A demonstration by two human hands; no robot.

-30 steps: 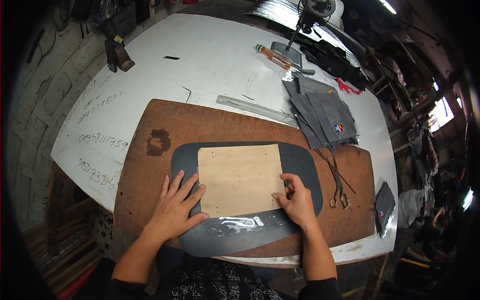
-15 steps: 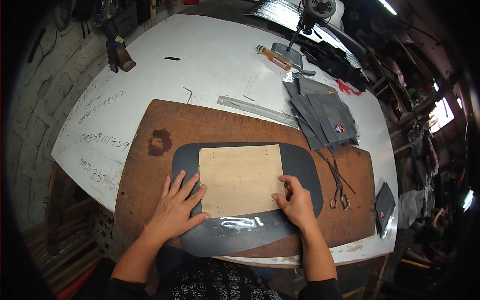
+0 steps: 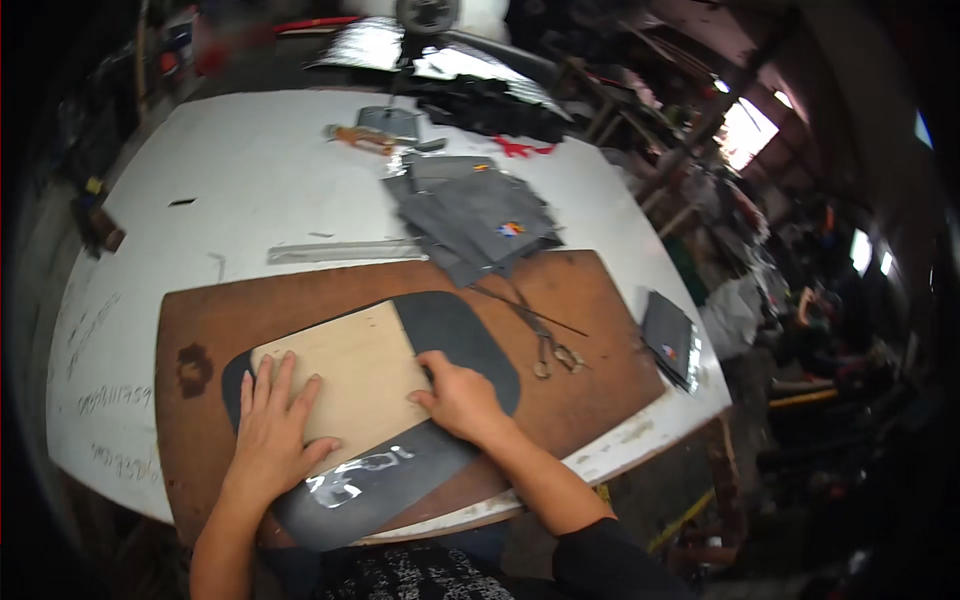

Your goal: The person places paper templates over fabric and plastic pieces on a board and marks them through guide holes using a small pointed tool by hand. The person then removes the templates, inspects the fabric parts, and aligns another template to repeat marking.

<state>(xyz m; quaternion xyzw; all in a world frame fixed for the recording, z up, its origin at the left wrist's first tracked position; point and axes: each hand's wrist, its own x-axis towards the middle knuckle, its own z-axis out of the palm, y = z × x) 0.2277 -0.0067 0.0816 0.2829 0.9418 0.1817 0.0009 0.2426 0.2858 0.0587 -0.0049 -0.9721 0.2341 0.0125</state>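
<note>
Apparently only the head has turned, the work unadvanced: the tan card (image 3: 366, 368) still lies on the dark sheet (image 3: 458, 332), left hand (image 3: 272, 432) spread flat along one edge, right hand (image 3: 462, 402) half-curled opposite, its pinch uncertain.

i can't see the lower left edge of the card (image 3: 350, 375) where the left hand (image 3: 272, 432) covers it, and the right hand (image 3: 462, 398) hides part of the opposite edge; its underside is out of my sight, so i can't tell whether it pinches the card. card and hands cover much of the sheet (image 3: 450, 330). the writing (image 3: 115, 398) is too smeared for me to read, the patches (image 3: 511, 229) too small to make out. the bottle (image 3: 362, 138) blurs, the machine (image 3: 428, 12) is cut by the top edge, the left forearm (image 3: 222, 555) by the bottom, and the clutter (image 3: 840, 420) at right is murky.
</note>
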